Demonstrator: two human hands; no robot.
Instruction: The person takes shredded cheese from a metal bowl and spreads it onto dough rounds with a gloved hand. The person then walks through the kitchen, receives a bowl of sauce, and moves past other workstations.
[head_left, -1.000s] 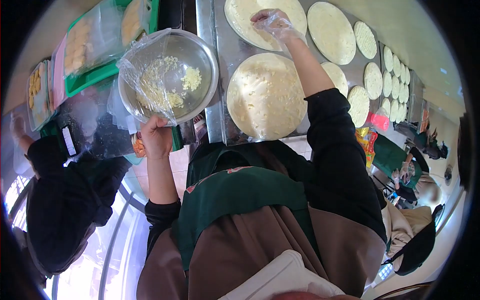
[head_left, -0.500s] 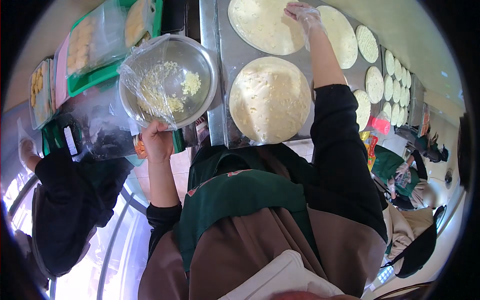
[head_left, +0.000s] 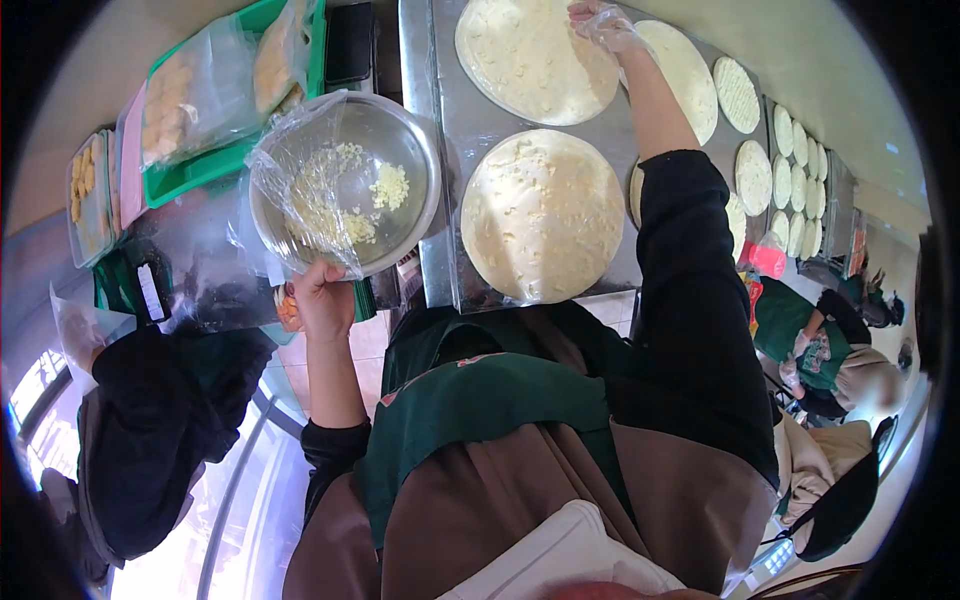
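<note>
My bare left hand (head_left: 325, 300) is closed on the near rim of a steel mixing bowl (head_left: 424, 205), thumb on top. Crumpled clear plastic wrap (head_left: 290, 160) drapes over the bowl's left side. Small pale chopped bits (head_left: 389, 186) lie in it in a few clumps. My right hand (head_left: 608, 27), in a clear plastic glove, is over the right part of the far round dough sheet (head_left: 530, 60), fingers bunched; what they hold, if anything, is hidden. Nearer me lies another round dough sheet (head_left: 541, 215) dotted with pale bits.
More dough rounds (head_left: 670, 80) and smaller pieces (head_left: 753, 178) continue along the steel table (head_left: 450, 130) to the right. Bagged dough balls (head_left: 168, 110) sit by a green tray (head_left: 200, 180) at left. A co-worker's gloved hand (head_left: 80, 330) is at far left; other people (head_left: 815, 345) are at right.
My right hand has moved slightly up the frame, its fingers now more bunched. The view has shifted a little, so the bowl and dough appear lower. My left hand keeps its grip.
</note>
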